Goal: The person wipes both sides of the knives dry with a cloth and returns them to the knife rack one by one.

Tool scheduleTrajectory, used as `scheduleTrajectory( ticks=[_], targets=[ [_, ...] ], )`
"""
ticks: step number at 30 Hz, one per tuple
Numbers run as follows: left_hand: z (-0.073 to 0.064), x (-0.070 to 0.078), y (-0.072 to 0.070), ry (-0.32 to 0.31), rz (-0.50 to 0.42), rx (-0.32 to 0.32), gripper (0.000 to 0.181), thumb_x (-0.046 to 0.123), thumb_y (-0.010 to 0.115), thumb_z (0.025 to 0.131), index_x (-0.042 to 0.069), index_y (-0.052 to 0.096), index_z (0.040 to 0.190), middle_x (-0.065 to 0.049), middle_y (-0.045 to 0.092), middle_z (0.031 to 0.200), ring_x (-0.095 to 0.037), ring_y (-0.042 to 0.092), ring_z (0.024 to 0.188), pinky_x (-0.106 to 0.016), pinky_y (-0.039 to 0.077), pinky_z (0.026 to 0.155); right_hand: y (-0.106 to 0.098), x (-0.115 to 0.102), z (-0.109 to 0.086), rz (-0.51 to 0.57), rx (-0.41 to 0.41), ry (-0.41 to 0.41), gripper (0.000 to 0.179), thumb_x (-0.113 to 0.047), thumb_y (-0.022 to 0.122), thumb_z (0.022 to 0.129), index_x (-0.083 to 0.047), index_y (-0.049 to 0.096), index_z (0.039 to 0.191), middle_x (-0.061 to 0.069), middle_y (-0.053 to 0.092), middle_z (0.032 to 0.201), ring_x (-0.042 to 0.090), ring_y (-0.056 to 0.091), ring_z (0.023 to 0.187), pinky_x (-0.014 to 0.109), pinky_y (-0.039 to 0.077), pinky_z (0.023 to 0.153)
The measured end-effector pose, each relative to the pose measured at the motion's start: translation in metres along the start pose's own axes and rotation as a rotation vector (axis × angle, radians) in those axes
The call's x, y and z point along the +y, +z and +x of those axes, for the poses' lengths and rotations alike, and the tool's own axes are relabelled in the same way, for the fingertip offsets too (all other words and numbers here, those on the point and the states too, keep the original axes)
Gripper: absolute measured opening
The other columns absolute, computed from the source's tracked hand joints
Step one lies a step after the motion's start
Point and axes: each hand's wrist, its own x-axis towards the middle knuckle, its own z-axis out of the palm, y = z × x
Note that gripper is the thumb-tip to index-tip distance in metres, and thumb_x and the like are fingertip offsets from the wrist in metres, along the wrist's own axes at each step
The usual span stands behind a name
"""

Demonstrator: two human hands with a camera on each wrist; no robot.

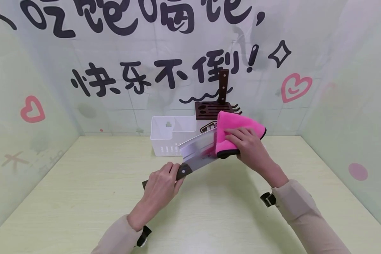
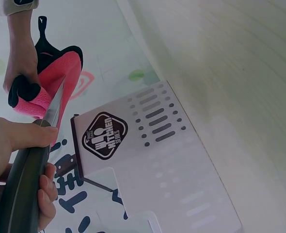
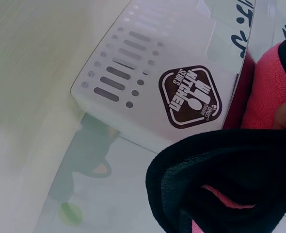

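Note:
A cleaver (image 1: 199, 162) is held up over the table, its broad blade pointing to the right. My left hand (image 1: 161, 183) grips its dark riveted handle (image 2: 24, 189), thumb lying along the top near the blade. My right hand (image 1: 251, 150) holds a pink cloth (image 1: 230, 123) with black edging against the far part of the blade. In the left wrist view the cloth is folded around the blade's end, so the tip is hidden. The right wrist view shows the bunched black border (image 3: 172, 165) of the cloth, with only part of the hand at the edge.
Behind the blade stands a white knife and utensil holder (image 1: 163, 137) with slots in its front. Its brown slotted top (image 1: 206, 112) bears one upright knife with a brown handle (image 1: 223, 86). The pale wooden table (image 1: 82, 190) meets printed walls at the back and sides.

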Motion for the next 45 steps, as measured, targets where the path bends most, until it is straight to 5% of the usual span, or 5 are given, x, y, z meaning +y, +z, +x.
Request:
scheduleTrajectory(
  ticks=[10, 28, 45],
  targets=[
    [0.001, 0.001, 0.000, -0.002, -0.007, -0.011, 0.027, 0.015, 0.075, 0.069, -0.001, 0.058, 0.082, -0.007, 0.053, 0.067, -0.013, 0.047, 0.052, -0.021, 0.039, 0.039, -0.001, -0.007, 0.002, -0.088, -0.009, -0.047, 0.048, 0.002, 0.083, 0.050, -0.002, 0.064, 0.094, 0.013, 0.061, 0.104, 0.030, 0.055, 0.092, 0.041, 0.042, 0.078],
    [0.006, 0.005, -0.002, -0.018, 0.009, -0.040, 0.027, 0.018, 0.074, 0.071, -0.001, 0.060, 0.084, -0.007, 0.053, 0.067, -0.013, 0.048, 0.052, -0.020, 0.041, 0.040, 0.005, -0.036, 0.013, -0.122, 0.022, -0.175, 0.031, -0.001, 0.076, 0.064, -0.005, 0.065, 0.093, 0.010, 0.063, 0.101, 0.026, 0.056, 0.089, 0.039, 0.043, 0.075],
    [0.009, 0.009, -0.001, -0.024, 0.007, -0.038, 0.026, 0.019, 0.073, 0.073, 0.000, 0.058, 0.081, -0.005, 0.050, 0.065, -0.013, 0.046, 0.050, -0.021, 0.041, 0.039, 0.008, -0.061, 0.018, -0.156, -0.012, -0.246, 0.033, -0.010, 0.076, 0.065, -0.007, 0.062, 0.095, 0.007, 0.062, 0.104, 0.023, 0.056, 0.091, 0.035, 0.043, 0.079]
  ],
)
